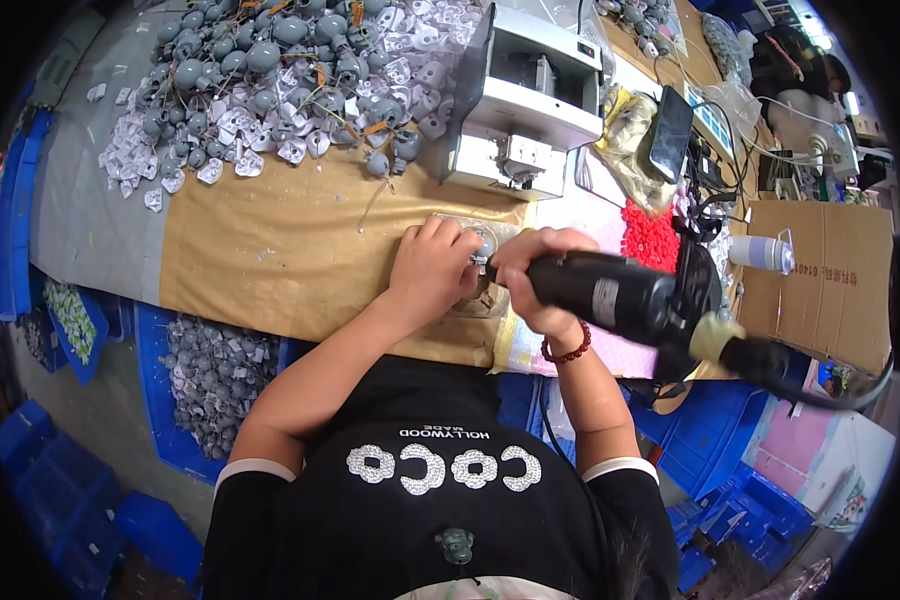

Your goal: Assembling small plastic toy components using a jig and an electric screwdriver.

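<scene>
My right hand (540,275) is closed around a black electric screwdriver (610,297), which lies nearly level with its tip pointing left. That tip meets a small grey rounded plastic part (485,243). Curled fingers of my left hand (432,262) grip the part from the left, hiding much of it. Beneath both hands is a pale, worn base plate (482,303) on the brown-covered table. Just beyond them stands a white and black machine (540,75) with an open top.
Grey round parts (260,55) and white plastic pieces (130,150) are heaped at the far left. Red small pieces (650,237), a phone (672,135), a white bottle (760,253) and a cardboard box (830,280) sit to the right. A blue bin (155,400) of grey parts stands below the table's edge.
</scene>
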Motion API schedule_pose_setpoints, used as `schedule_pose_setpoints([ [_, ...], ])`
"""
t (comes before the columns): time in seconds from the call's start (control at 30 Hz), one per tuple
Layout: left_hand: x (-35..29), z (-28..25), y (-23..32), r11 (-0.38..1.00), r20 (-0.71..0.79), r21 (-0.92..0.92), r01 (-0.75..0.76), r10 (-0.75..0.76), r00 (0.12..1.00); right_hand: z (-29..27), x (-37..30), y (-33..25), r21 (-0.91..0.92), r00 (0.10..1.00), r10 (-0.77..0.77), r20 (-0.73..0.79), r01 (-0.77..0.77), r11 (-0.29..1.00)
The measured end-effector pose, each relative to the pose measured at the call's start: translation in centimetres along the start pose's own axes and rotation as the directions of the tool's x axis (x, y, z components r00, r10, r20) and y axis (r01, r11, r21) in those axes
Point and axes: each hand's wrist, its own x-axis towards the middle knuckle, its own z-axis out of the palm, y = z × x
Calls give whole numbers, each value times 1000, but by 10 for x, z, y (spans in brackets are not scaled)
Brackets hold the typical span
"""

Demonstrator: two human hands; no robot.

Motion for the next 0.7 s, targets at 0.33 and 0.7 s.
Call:
schedule_pose_setpoints([
  [0.33,1,-2,-1,999,31,-37,21,-20,999,1,-3,3,-53,998,-55,3,55,997],
  [0.7,1,-5,8,995,38,1,96,-96,995,-13,6,-2,-37,944,301,-138,-309,950],
])
